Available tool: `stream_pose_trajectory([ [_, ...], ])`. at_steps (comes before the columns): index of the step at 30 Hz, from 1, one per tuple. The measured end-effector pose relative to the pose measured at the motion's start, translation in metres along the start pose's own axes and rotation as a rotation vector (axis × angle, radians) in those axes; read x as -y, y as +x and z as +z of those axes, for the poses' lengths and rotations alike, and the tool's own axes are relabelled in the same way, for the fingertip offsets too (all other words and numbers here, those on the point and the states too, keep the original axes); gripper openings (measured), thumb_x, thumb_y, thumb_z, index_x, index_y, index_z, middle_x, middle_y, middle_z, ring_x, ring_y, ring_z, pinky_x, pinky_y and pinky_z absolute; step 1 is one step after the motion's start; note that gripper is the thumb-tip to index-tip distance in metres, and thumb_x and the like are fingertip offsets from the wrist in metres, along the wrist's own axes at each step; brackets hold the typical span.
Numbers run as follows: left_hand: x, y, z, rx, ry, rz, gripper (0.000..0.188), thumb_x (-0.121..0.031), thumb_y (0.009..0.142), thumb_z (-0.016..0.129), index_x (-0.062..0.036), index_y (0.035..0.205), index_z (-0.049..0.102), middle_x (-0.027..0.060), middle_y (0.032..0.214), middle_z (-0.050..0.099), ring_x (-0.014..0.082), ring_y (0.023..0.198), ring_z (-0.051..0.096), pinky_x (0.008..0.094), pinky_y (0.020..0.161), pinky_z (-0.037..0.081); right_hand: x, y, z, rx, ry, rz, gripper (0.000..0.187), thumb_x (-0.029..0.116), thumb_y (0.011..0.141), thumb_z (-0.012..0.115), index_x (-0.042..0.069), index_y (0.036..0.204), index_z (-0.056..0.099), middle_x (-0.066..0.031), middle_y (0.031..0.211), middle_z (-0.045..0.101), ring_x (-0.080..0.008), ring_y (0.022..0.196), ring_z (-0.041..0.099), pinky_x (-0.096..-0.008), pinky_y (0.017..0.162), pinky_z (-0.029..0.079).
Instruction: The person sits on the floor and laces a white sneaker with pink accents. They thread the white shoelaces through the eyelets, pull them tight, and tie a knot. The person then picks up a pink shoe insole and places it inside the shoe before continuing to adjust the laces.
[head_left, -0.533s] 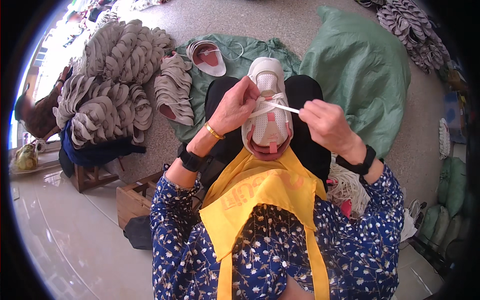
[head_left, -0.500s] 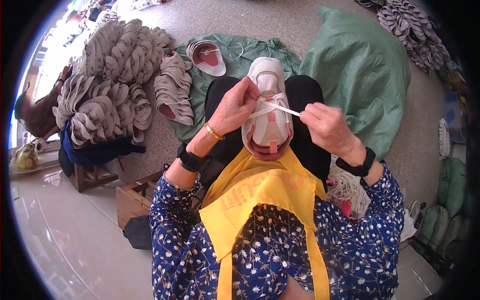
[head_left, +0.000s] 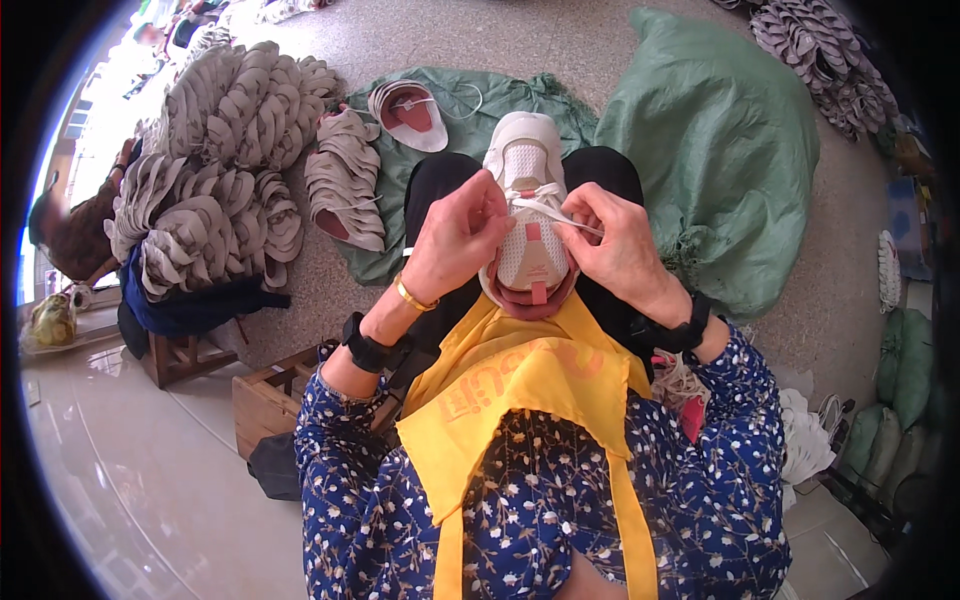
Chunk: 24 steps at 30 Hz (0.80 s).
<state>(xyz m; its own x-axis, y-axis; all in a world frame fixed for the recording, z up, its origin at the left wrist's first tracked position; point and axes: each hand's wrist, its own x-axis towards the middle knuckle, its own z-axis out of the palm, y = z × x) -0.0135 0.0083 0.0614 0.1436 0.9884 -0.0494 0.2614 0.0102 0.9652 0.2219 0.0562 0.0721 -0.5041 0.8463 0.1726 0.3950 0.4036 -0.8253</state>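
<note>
A white sneaker upper with pink trim (head_left: 530, 258) rests between my knees, its toe pointing away from me. White shoelace (head_left: 541, 209) crosses its front just above the pink tongue patch. My right hand (head_left: 618, 252) pinches the lace at the right side of the upper, with a short loose length sticking out past the fingers. At the left side, my left hand (head_left: 455, 240) has its thumb and fingers curled together at the lace; the fingertips partly hide what they grip. A yellow apron (head_left: 520, 375) lies across my lap below the heel opening.
Stacked grey shoe uppers (head_left: 240, 110) fill the left, partly on a wooden stool (head_left: 185, 355). Ahead, a single upper (head_left: 408, 115) lies on a green sheet (head_left: 455, 165). A bulging green sack (head_left: 715, 150) stands at right. Bundled laces (head_left: 678, 385) sit beside my right thigh.
My right hand has moved left, closer to the upper, so the lace no longer stretches out to the right. My left hand has shifted slightly left and lower.
</note>
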Motion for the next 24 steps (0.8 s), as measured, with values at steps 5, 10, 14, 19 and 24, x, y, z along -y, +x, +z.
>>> stream_pose_trajectory([
  [5, -0.023, -0.013, -0.017, 0.036, -0.526, -0.199, 0.020, -0.002, 0.097, 0.069, -0.0094, 0.100, 0.051, -0.0055, 0.086, 0.053, 0.0003, 0.064, 0.040, 0.0192, 0.054, 0.031, -0.003, 0.003, 0.003, -0.020, 0.023, -0.017, 0.018, 0.005, 0.087, 0.074, 0.001, 0.091, 0.057, -0.0140, 0.082, 0.064, -0.0291, 0.068, 0.068, -0.0376, 0.060, 0.054],
  [10, -0.010, -0.036, -0.024, -0.006, -0.539, -0.246, 0.019, -0.007, 0.099, 0.069, -0.0115, 0.100, 0.051, -0.0075, 0.083, 0.050, 0.0002, 0.063, 0.036, 0.0192, 0.053, 0.026, 0.000, 0.002, 0.004, -0.031, -0.027, -0.105, 0.014, 0.005, 0.089, 0.073, 0.002, 0.093, 0.060, -0.0141, 0.084, 0.065, -0.0315, 0.072, 0.068, -0.0391, 0.063, 0.054],
  [14, -0.012, -0.031, -0.019, -0.023, -0.479, -0.223, 0.019, -0.004, 0.098, 0.068, -0.0099, 0.101, 0.051, -0.0080, 0.084, 0.051, -0.0008, 0.069, 0.042, 0.0181, 0.057, 0.032, -0.005, 0.005, 0.003, -0.040, -0.101, -0.179, 0.012, 0.006, 0.090, 0.073, 0.002, 0.095, 0.063, -0.0138, 0.086, 0.065, -0.0328, 0.075, 0.068, -0.0411, 0.067, 0.055],
  [19, -0.007, -0.030, -0.017, -0.023, -0.428, -0.175, 0.019, -0.001, 0.098, 0.068, -0.0069, 0.102, 0.051, -0.0076, 0.087, 0.052, -0.0004, 0.076, 0.046, 0.0184, 0.063, 0.038, -0.007, 0.009, 0.001, -0.022, -0.274, -0.376, 0.008, 0.004, 0.090, 0.071, 0.002, 0.094, 0.064, -0.0125, 0.087, 0.064, -0.0328, 0.079, 0.068, -0.0415, 0.069, 0.056],
  [24, 0.004, -0.029, -0.017, -0.074, -0.224, -0.079, 0.017, 0.000, 0.096, 0.070, -0.0050, 0.101, 0.054, -0.0052, 0.084, 0.053, 0.0004, 0.075, 0.048, 0.0215, 0.063, 0.041, -0.016, 0.015, -0.009, -0.022, -0.381, -0.433, 0.006, 0.001, 0.089, 0.066, 0.002, 0.094, 0.064, -0.0123, 0.087, 0.062, -0.0326, 0.080, 0.067, -0.0405, 0.069, 0.056],
])
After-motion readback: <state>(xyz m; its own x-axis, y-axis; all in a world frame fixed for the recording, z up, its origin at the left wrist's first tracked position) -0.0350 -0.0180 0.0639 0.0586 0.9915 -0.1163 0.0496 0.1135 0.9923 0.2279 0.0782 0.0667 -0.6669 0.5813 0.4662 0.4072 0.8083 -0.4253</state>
